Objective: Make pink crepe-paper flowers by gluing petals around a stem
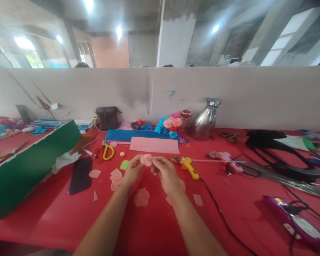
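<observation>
Pink paper flower (147, 160), head view: pinches it between fingertips of left hand (133, 170) and right hand (165, 172), above red table (152, 227). Near right hand, yellow glue gun (189, 168); beyond flower, pink sheet (154, 145). Cannot read blue writing (172, 94) on white partition (109, 89), too blurred, nor pale label (292, 231) on purple device (276, 209) at right.

A small paper flower (147, 160), pale pink, is pinched between two hands, the left hand (133, 169) at one side and the right hand (164, 172) at the other. Thin petals overlap around a slightly deeper pink middle, and a flatter, paler petal spreads out on the left. The bloom's face shows to the wearer; the finer folds are blurred. It is held just on the near side of the pink paper sheet (154, 145), a little left of that sheet's middle.
</observation>
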`<state>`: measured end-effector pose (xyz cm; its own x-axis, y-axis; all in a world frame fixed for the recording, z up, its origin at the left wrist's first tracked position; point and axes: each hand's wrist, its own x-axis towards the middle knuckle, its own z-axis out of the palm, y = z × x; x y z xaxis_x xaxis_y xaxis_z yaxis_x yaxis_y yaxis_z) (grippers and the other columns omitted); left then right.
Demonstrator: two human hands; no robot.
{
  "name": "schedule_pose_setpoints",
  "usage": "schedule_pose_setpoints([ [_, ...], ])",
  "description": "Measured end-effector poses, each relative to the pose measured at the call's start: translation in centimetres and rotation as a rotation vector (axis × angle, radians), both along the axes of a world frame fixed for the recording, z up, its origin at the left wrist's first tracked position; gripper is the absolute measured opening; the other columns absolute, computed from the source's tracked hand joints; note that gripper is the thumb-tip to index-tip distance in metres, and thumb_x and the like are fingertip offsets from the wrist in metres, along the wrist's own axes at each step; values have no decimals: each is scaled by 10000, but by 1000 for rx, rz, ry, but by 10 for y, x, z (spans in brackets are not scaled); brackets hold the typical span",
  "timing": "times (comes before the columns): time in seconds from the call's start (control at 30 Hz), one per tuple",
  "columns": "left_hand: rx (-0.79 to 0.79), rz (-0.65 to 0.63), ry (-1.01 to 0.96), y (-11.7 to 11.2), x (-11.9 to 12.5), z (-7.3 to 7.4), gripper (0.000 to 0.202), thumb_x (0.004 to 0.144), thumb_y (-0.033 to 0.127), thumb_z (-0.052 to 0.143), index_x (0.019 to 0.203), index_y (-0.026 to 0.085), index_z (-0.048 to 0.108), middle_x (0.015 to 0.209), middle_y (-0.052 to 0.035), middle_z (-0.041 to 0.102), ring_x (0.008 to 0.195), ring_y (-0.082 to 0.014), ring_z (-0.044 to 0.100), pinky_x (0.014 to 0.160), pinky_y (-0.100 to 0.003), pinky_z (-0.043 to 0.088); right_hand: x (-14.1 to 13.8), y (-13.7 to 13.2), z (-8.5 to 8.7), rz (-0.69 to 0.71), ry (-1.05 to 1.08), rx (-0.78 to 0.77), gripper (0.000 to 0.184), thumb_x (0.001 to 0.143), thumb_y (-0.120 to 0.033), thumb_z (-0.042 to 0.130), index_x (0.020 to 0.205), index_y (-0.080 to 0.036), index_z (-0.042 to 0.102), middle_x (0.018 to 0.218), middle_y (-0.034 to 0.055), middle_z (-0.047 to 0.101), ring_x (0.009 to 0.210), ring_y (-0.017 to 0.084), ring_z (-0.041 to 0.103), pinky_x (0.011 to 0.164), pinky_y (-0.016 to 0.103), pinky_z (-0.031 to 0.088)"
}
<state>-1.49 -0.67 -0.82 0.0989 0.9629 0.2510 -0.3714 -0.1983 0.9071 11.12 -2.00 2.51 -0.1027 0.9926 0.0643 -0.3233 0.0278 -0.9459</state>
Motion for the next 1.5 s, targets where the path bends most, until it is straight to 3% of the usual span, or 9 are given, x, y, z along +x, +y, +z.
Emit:
schedule_pose_setpoints([
  [0.3, -23, 6, 62, -1, 0, 2, 214, 733, 368, 647, 741, 161, 593, 731, -29, 621, 722, -158, 568, 718, -289, 446, 0, 1, -1, -18, 37, 2, 211, 695, -394, 669, 714, -184, 657, 566, -15, 556, 505, 99, 456, 481, 228, 350],
  [0.67, -27, 35, 93, -1, -2, 1, 176, 724, 339, 651, 768, 170, 623, 815, -33, 647, 797, -161, 564, 774, -285, 434, 5, 4, -3, -178, 49, 68, 176, 735, -353, 629, 800, -197, 675, 566, -28, 547, 482, 89, 429, 450, 217, 313],
  [0.87, -52, 40, 76, 0, 0, -1, 205, 700, 359, 674, 789, 176, 646, 806, -29, 655, 770, -153, 568, 758, -278, 431, 4, 9, -11, -95, 62, -42, 355, 757, -493, 571, 630, -165, 615, 525, 0, 555, 444, 103, 442, 410, 232, 287],
  [1.0, -43, -50, 85, -1, 2, 3, 227, 742, 380, 633, 820, 168, 658, 788, -36, 656, 744, -155, 578, 720, -275, 439, 3, 6, -5, -77, 6, 5, 305, 719, -448, 618, 575, -184, 564, 484, -30, 509, 449, 98, 420, 443, 235, 295],
  [1.17, -26, -70, 77, 0, 5, 2, 244, 756, 383, 621, 853, 163, 663, 794, -43, 652, 761, -162, 577, 723, -280, 444, 2, 0, 2, -46, 24, -19, 232, 697, -395, 628, 614, -180, 602, 487, -36, 507, 463, 91, 420, 461, 229, 284],
  [1.5, -73, -100, 4, -3, 12, -4, 237, 784, 382, 595, 841, 154, 628, 774, -43, 633, 737, -153, 574, 734, -289, 443, 3, 3, -3, -14, 68, -21, 312, 750, -446, 582, 595, -177, 556, 524, -17, 535, 465, 99, 434, 460, 239, 281],
])
